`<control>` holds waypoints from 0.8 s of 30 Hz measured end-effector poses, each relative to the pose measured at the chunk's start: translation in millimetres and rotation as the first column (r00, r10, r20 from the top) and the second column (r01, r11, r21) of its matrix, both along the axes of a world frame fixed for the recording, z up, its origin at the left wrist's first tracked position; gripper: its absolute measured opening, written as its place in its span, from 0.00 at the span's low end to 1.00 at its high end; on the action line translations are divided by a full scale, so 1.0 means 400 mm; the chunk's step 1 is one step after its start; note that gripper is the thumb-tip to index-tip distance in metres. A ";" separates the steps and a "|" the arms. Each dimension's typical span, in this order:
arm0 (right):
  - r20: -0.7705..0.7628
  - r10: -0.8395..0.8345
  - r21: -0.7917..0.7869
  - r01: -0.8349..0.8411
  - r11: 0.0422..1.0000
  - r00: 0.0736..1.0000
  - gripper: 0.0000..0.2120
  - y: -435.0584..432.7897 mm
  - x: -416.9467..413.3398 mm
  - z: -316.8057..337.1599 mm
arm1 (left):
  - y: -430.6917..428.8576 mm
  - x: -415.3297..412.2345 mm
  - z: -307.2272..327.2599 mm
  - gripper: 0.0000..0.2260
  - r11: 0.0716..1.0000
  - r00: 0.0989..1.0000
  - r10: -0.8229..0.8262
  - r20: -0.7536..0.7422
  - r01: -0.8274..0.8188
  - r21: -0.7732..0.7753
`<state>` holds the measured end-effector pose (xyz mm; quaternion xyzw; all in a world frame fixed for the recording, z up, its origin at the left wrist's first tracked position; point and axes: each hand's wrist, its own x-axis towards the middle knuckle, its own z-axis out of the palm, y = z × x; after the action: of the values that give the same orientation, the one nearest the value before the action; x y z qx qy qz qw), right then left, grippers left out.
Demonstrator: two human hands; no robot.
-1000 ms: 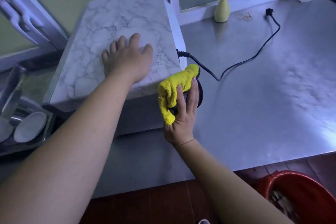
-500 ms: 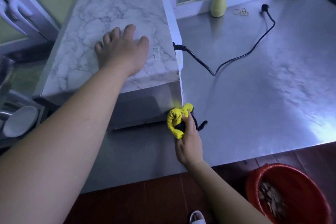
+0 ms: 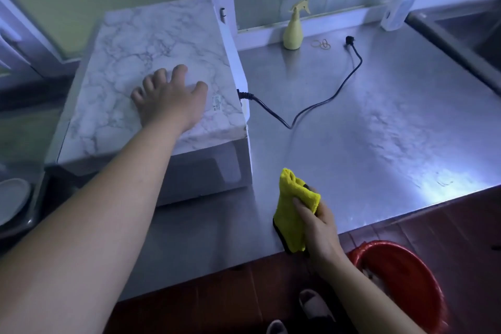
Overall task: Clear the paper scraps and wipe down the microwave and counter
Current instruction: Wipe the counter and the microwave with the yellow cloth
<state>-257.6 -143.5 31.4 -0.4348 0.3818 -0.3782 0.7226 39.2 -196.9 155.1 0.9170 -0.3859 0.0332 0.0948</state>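
Observation:
The microwave (image 3: pixel 130 43) has a marble-patterned top and stands at the left of the steel counter (image 3: pixel 366 122). My left hand (image 3: pixel 170 97) rests flat on its top, fingers spread. My right hand (image 3: pixel 317 222) grips a folded yellow cloth (image 3: pixel 291 211) with a dark edge, held just above the counter's front edge, to the right of the microwave's front corner. The microwave's black power cord (image 3: pixel 322 103) lies unplugged across the counter. A red bucket (image 3: pixel 406 276) on the floor at the lower right holds pale scraps.
A yellow spray bottle (image 3: pixel 294 30), some rubber bands (image 3: pixel 322 44) and a clear pump bottle (image 3: pixel 398 5) stand along the back of the counter. A sink edge (image 3: pixel 455 43) is at the far right. Dishes (image 3: pixel 13 198) sit at the far left.
My right hand has drawn the yellow cloth down from the microwave's right side to its lower front corner, then back off it toward the counter's front edge. My left hand stays on top.

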 end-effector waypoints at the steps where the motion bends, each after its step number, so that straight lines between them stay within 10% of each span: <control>1: 0.003 -0.034 -0.044 0.034 0.998 0.999 0.04 -0.010 0.016 0.022 | 0.001 0.000 0.000 0.26 1.000 1.000 0.002 -0.002 -0.002 -0.003; 8: 0.077 -0.031 -0.479 0.065 0.875 0.997 0.28 -0.031 0.227 0.104 | -0.001 0.004 -0.004 0.26 0.999 1.000 0.028 -0.015 -0.028 -0.026; 14: 0.282 -0.159 -0.094 0.192 0.977 0.946 0.13 -0.056 0.263 0.007 | 0.000 0.008 -0.008 0.25 0.998 0.999 0.045 -0.025 -0.046 -0.047; 18: 0.051 -0.082 0.314 0.062 0.947 0.995 0.09 -0.081 0.212 -0.099 | 0.005 0.008 -0.004 0.25 0.995 0.998 0.061 -0.035 -0.063 -0.071; 24: 0.019 0.119 0.411 -0.116 0.904 0.993 0.13 -0.162 0.163 -0.122 | 0.009 0.000 0.005 0.27 0.990 0.993 0.077 -0.085 -0.087 -0.112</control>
<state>-192.3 -208.1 -17.4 -0.2963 0.4284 -0.2435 0.8182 39.1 -193.4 157.3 0.9257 -0.3412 0.0224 0.1620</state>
